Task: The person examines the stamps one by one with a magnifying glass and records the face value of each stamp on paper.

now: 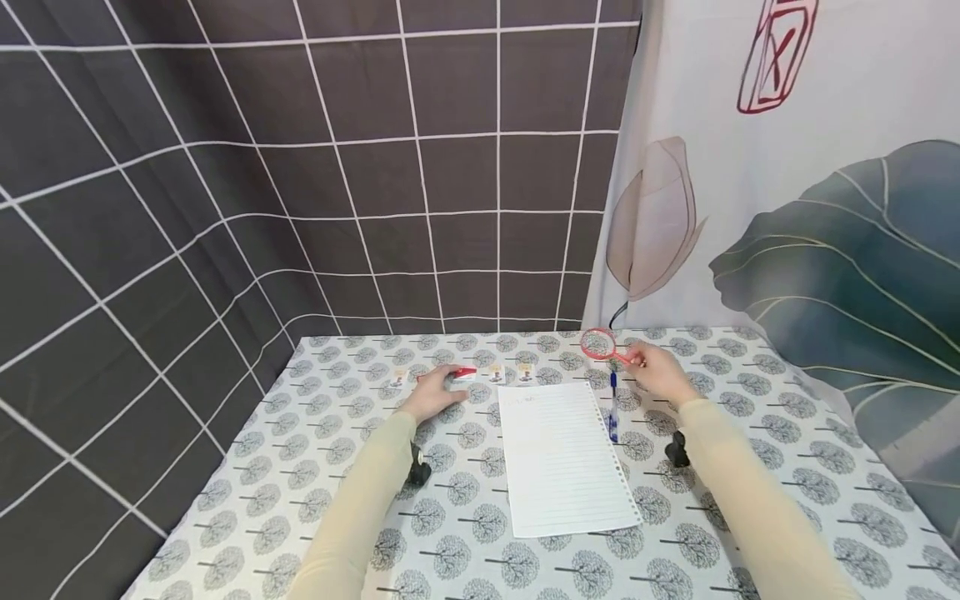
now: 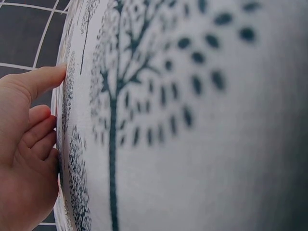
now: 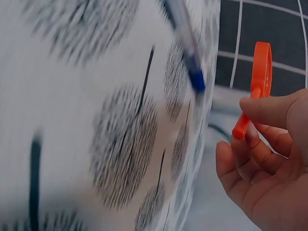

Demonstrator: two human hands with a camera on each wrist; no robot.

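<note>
My right hand [image 1: 660, 372] pinches the handle of a red magnifying glass [image 3: 261, 72] between thumb and fingers, its round lens raised toward the back of the table. In the right wrist view the frame appears nearly edge-on. On the left, my left hand [image 1: 433, 395] rests at the tabletop, thumb and fingers spread around a small red-and-white card [image 1: 465, 373]. The left wrist view shows the thumb extended and the other fingers bent lightly against the cloth; the card is hidden there. Small picture cards [image 1: 497, 374] lie in a row on both sides of that hand.
A lined sheet of paper [image 1: 566, 467] with a perforated edge lies between the arms. Beside it is a blue-capped clear pen [image 1: 613, 408]. The tree-print tablecloth [image 1: 465, 533] meets a dark grid curtain [image 1: 457, 175] at the back and left. A dark cord [image 1: 619, 313] hangs at the rear edge.
</note>
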